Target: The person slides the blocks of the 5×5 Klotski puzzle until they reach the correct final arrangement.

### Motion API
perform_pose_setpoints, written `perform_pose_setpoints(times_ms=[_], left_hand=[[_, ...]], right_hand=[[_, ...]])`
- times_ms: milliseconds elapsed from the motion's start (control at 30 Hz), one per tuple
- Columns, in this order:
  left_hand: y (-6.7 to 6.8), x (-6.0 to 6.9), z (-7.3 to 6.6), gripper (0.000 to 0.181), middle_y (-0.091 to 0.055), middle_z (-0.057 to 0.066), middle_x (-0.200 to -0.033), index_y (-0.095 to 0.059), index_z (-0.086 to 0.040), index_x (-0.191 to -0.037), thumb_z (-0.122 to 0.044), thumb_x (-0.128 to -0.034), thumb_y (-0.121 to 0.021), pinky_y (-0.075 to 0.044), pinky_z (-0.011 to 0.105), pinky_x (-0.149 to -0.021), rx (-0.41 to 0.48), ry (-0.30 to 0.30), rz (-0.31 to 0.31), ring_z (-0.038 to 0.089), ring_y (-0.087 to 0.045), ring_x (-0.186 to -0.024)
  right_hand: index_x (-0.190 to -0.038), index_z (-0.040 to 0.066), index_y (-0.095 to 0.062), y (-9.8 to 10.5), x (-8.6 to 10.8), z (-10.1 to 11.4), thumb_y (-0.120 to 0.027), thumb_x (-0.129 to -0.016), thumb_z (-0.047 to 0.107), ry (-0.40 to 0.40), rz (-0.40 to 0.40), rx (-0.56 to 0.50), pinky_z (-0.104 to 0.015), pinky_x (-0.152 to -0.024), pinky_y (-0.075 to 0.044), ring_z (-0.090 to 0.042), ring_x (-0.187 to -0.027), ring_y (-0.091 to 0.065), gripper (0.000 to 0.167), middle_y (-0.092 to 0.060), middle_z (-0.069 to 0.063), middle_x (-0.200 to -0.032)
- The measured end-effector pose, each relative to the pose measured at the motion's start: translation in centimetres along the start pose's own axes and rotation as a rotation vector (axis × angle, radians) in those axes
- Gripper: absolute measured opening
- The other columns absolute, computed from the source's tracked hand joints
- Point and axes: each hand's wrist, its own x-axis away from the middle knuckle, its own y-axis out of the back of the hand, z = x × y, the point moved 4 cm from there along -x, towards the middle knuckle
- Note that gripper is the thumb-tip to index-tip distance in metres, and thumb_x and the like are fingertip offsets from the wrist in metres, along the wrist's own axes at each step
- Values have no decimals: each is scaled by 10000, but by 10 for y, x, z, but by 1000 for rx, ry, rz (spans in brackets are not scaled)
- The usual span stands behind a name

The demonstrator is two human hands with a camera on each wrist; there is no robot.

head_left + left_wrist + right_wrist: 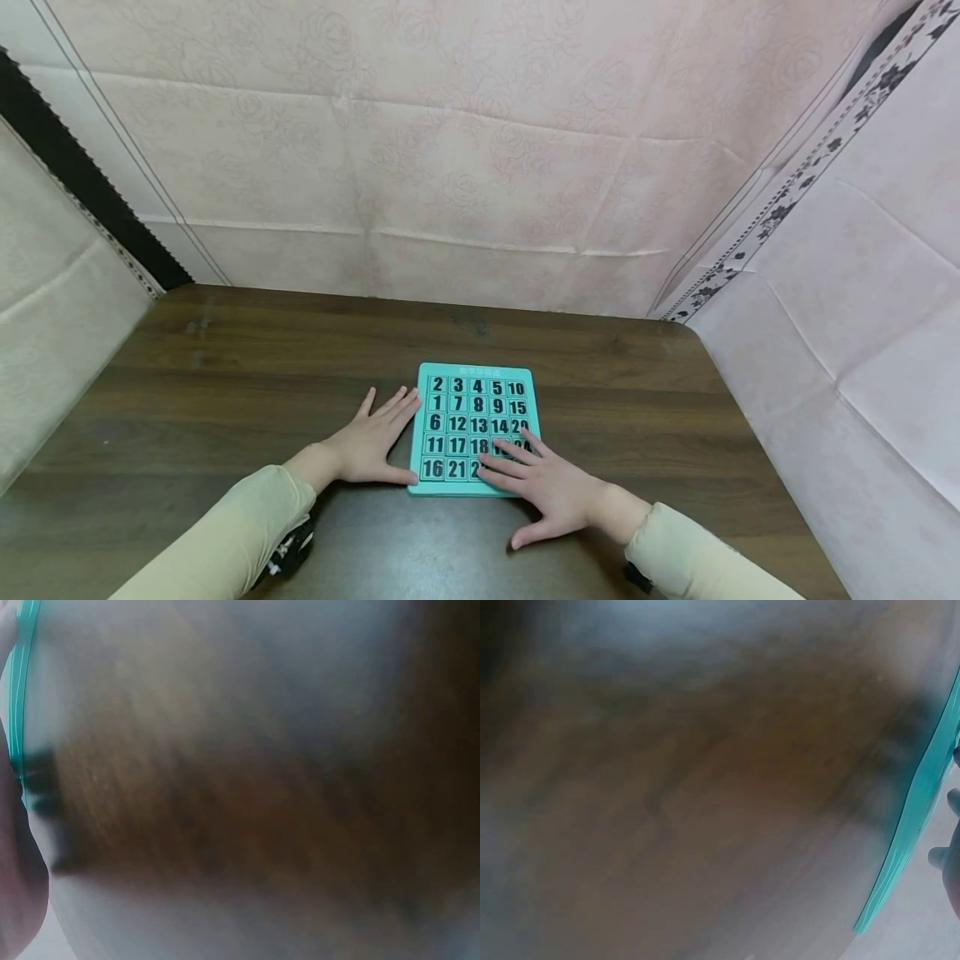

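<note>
A turquoise number slide puzzle (475, 429) lies flat on the table, its square tiles printed with black numbers. The top row reads 2, 3, 4, 5, 10. My left hand (369, 444) is spread at the puzzle's left side, fingertips and thumb at its edge. Over the lower right tiles lie the straight fingers of my right hand (558, 487), hiding some numbers; its thumb points away from the puzzle. In the left wrist view only part of the left hand (21, 889) shows. The right wrist view catches the puzzle's edge (911, 817) and a few fingertips (939, 857).
The dark brown wooden table (262, 392) extends around the puzzle. A pale patterned cloth (450, 167) hangs behind it, with more cloth (847, 333) on the right and left sides. Both wrist views are largely blurred tabletop.
</note>
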Motion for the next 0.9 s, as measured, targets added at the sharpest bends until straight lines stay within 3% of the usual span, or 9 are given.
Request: perform_pose_setpoints(times_ms=[233, 500, 900], left_hand=[[-2, 0, 2, 1127, -88, 72, -1588, -125, -80, -1511, -802, -722, -483, 19, 619, -1110, -2, -2, -7, 268, -65, -1466], [-2, 0, 1, 1127, -79, 72, -1588, -111, -78, -1512, -800, -728, -477, 18, 617, -1110, -10, -10, -5, 271, -66, -1466], [1, 1, -1, 1120, -75, 80, -1587, -119, -70, -1510, -787, -733, -490, 28, 617, -1111, 1, -8, 3, 272, -57, -1466]], right_hand=[[-1504, 208, -219, -2, 15, -4, -282, -850, 746, -11, -37, -3, -592, -1089, -176, -291, -1438, -203, 849, -231, 11, -1562], [-1494, 188, -256, -5, 35, -7, -274, -859, 736, -12, -103, -12, -422, -1146, 96, -319, -1417, -246, 839, -268, -13, -1549], [-1473, 186, -317, -6, 50, -13, -294, -860, 729, -27, -161, 3, -362, -1149, 136, -336, -1373, -329, 820, -327, -30, -1522]])
